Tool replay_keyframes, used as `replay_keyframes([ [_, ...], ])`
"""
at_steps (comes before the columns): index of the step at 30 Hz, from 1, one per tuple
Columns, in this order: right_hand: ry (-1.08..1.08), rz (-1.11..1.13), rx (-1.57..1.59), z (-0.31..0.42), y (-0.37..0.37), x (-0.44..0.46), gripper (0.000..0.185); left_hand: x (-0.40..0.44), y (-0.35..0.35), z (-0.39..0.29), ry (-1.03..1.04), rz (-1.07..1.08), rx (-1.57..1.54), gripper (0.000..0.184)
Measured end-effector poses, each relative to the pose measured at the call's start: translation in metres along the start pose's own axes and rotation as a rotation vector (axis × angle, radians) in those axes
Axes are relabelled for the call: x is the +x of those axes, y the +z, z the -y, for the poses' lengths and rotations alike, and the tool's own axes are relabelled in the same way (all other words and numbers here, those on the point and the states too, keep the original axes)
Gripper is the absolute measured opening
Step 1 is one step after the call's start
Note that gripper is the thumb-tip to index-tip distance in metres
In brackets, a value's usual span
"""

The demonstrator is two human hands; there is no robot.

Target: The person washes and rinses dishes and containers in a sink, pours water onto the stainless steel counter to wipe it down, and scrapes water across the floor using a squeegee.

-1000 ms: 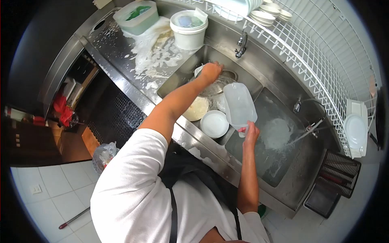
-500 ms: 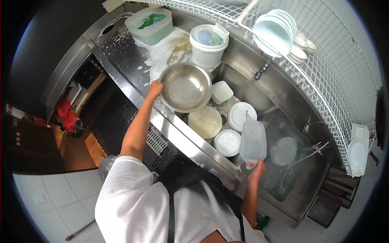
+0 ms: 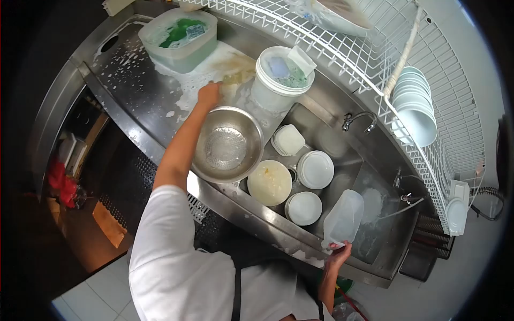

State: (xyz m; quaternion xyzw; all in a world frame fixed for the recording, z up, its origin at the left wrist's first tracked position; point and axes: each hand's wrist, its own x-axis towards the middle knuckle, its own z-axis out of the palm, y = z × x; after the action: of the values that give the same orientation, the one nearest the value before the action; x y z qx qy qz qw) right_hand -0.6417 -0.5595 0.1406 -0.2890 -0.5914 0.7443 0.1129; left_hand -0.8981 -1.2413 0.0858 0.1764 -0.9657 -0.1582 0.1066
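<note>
A clear plastic container [image 3: 344,216] is held at its lower end by my right hand [image 3: 338,253], over the divider between the two sinks. My left hand [image 3: 209,94] is over the soapy counter, just beyond a steel bowl [image 3: 227,144]; its fingers are closed near a yellowish item [image 3: 234,79], and I cannot make out what they hold. The bowl rests on the counter by the left sink, partly behind my left forearm. In that sink stand a cream-coloured round dish [image 3: 269,183], a square white container [image 3: 289,140] and white round dishes [image 3: 316,169].
A tub of green soapy water [image 3: 179,40] and a white bucket [image 3: 282,77] stand at the back of the counter. Overhead a white wire rack [image 3: 342,69] holds pale bowls [image 3: 415,115]. Water runs from a hose [image 3: 404,207] into the right sink.
The steel bowl, lifted from the left sink and carried in my left hand, now rests on the counter, let go. That hand has moved beyond it. The clear container stays in my right hand.
</note>
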Motion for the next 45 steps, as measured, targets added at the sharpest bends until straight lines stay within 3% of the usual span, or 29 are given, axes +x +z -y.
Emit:
replay_keyframes([
  [2,-0.005,-0.048,0.017,0.006,0.010,-0.013,0.026,0.031,0.018,-0.012,0.054,0.161,0.094,0.049],
  [5,-0.023,-0.023,0.011,0.012,0.009,-0.029,0.026,0.060,0.063,0.003,0.149,0.037,0.170,0.038],
  [8,-0.027,-0.035,-0.018,0.021,0.019,-0.044,0.026,0.097,0.119,0.039,0.139,0.077,0.200,0.023],
  [11,-0.041,-0.024,-0.117,0.017,0.017,-0.040,0.025,0.073,0.072,0.041,0.043,-0.109,0.010,0.010],
  [14,-0.064,-0.012,-0.319,0.010,0.025,-0.028,0.030,0.028,-0.011,0.066,-0.186,-0.178,-0.519,0.007],
  [16,-0.012,0.016,-0.299,0.003,0.043,-0.017,0.026,-0.035,-0.077,0.084,-0.249,-0.418,-0.632,0.008],
  [21,-0.011,0.176,-0.443,-0.032,0.109,0.047,0.026,-0.250,-0.145,0.212,-0.558,-0.671,-0.701,0.010],
  [25,-0.220,0.412,-0.682,-0.038,0.206,0.083,0.039,-0.475,-0.200,0.199,-0.784,-0.734,-0.084,0.009],
  [29,-0.198,0.558,-0.725,-0.025,0.299,0.084,0.046,-0.655,-0.195,0.180,-1.050,-0.651,0.359,0.009],
  [32,-0.221,0.645,-0.803,-0.007,0.349,0.072,0.053,-0.757,-0.174,0.178,-1.273,-0.510,0.424,0.010],
  [34,-0.194,0.718,-0.833,-0.005,0.377,0.083,0.058,-0.824,-0.132,0.194,-1.271,-0.457,0.525,0.014],
  [35,-0.152,0.747,-0.836,-0.003,0.390,0.098,0.061,-0.841,-0.117,0.196,-1.176,-0.379,0.538,0.029],
  [36,-0.288,0.770,-0.910,0.002,0.396,0.093,0.066,-0.844,-0.107,0.204,-1.141,-0.252,0.491,0.044],
  [37,-0.462,0.790,-1.079,0.011,0.407,0.092,0.067,-0.814,-0.105,0.187,-1.132,-0.385,0.535,0.049],
  [38,-0.685,0.790,-1.256,0.029,0.413,0.073,0.074,-0.765,-0.119,0.157,-1.139,-0.470,0.456,0.045],
  [39,-0.787,0.853,-1.238,0.050,0.413,0.038,0.072,-0.711,-0.126,0.126,-1.151,-0.545,0.376,0.040],
  [41,-1.072,0.833,-1.353,0.072,0.416,0.004,0.067,-0.638,-0.100,0.109,-0.961,-0.653,0.031,0.035],
  [43,-1.460,0.719,-1.386,0.073,0.409,-0.006,0.060,-0.547,-0.101,0.049,-0.794,-0.621,-0.073,0.032],
  [45,-1.540,0.697,-1.338,0.076,0.386,-0.009,0.056,-0.470,-0.098,-0.004,-0.738,-0.606,-0.409,0.038],
])
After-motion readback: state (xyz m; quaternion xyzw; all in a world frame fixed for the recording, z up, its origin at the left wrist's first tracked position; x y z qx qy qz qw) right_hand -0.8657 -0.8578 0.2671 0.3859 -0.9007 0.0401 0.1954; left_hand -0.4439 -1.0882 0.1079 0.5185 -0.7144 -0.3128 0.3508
